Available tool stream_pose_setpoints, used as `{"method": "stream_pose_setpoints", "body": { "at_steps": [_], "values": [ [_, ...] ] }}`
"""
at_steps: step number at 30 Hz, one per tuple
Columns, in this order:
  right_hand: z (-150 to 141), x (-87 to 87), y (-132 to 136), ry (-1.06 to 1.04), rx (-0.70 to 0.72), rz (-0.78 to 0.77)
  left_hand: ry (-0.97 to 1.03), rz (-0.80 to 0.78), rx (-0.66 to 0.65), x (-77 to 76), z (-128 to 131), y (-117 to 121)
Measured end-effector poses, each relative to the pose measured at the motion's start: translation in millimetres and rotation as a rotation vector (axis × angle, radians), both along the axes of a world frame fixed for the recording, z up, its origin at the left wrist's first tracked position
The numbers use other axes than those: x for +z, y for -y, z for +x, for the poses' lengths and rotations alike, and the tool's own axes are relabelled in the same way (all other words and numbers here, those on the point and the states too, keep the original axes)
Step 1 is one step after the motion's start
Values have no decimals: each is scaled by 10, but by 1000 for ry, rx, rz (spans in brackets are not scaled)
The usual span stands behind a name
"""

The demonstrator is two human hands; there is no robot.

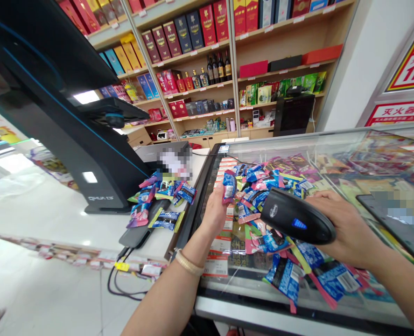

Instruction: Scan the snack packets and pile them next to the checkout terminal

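Observation:
My left hand (pixel 215 212), with a beaded bracelet on the wrist, pinches a small blue and pink snack packet (pixel 229 185) whose barcode faces me. In my right hand (pixel 343 228) is a black barcode scanner (pixel 294 219), its head pointing left toward that packet. Beneath and around both hands, many similar packets (pixel 285 280) lie heaped on the glass display counter (pixel 242 284). A second pile of blue, pink and green packets (pixel 166 219) sits to the left on the white counter, partly over a dark flat device with cables. My right fingers are partly hidden behind the scanner.
A black checkout terminal (pixel 98 154) stands on the white counter (pixel 52 210) at left. A dark tablet or phone (pixel 396 224) lies on the glass at right. Cables (pixel 122 289) hang off the counter edge. Shelves with boxes and bottles (pixel 219 67) line the back wall.

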State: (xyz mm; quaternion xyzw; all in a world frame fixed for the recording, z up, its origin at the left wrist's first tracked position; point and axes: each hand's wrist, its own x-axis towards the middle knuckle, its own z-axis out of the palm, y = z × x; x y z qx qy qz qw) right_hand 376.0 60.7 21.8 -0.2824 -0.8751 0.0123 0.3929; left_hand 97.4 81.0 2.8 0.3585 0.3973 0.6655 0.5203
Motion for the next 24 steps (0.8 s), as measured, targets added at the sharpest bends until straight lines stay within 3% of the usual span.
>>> {"method": "stream_pose_setpoints", "body": {
  "at_steps": [8,12,15,19,21,24],
  "values": [
    [18,16,-24,-10,-2,122,-62,38,20,5,4,14],
    [92,-28,-89,-6,-51,201,-289,167,171,101,-138,22],
    [129,-53,-149,-18,-64,261,-559,268,429,286,-453,14],
    [146,-72,-173,-43,-88,276,-907,272,752,602,-1126,-8],
    [155,-91,-167,-57,-93,258,-1118,156,860,729,-1479,-10],
    [188,-135,-177,-89,-165,196,-1390,-142,911,829,-1900,-5]
  ]
}}
